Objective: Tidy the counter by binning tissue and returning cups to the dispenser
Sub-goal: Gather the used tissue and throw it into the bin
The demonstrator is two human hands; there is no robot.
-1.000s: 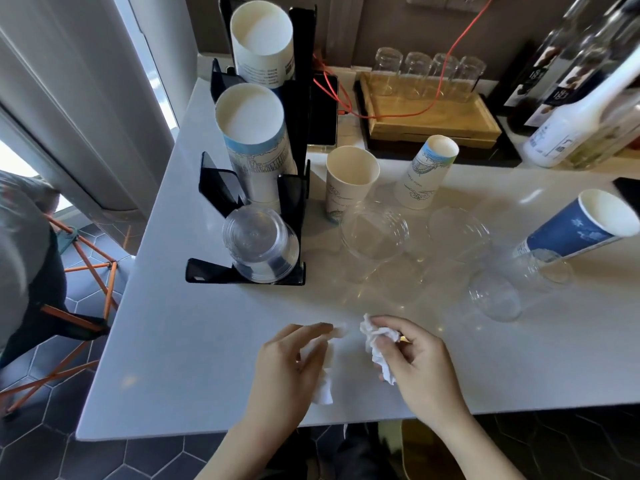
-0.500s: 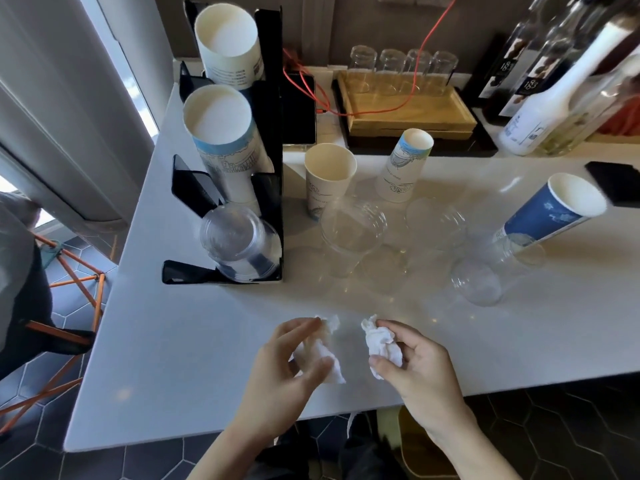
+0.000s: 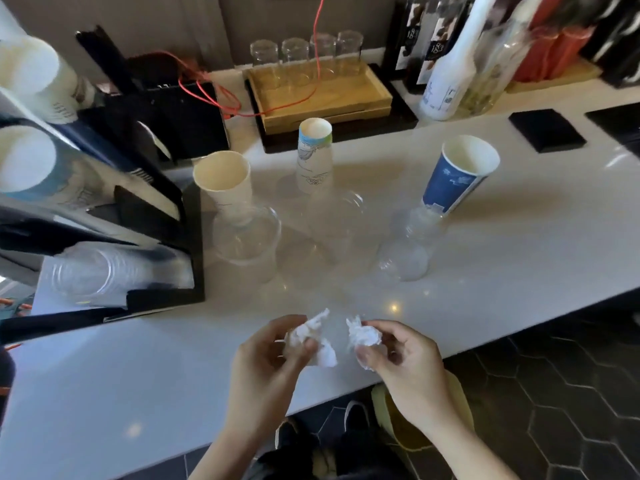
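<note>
Two crumpled tissue wads: left wad [image 3: 313, 337] pinched in the left hand [image 3: 266, 368], right wad [image 3: 363, 336] pinched in the right hand [image 3: 403, 367], both just above the near edge of the white counter [image 3: 519, 237], close together but not touching. Versus 0.5 s ago the hands hold the same grip and the wads sit a bit higher; the view has swung right, so the black cup dispenser [image 3: 145, 216] is now at the left edge. Cream paper cup [image 3: 223, 183], inverted printed cup [image 3: 314, 155], blue cup [image 3: 459, 173] and the clear plastic cups [image 3: 247, 239] are unmoved behind the hands
</note>
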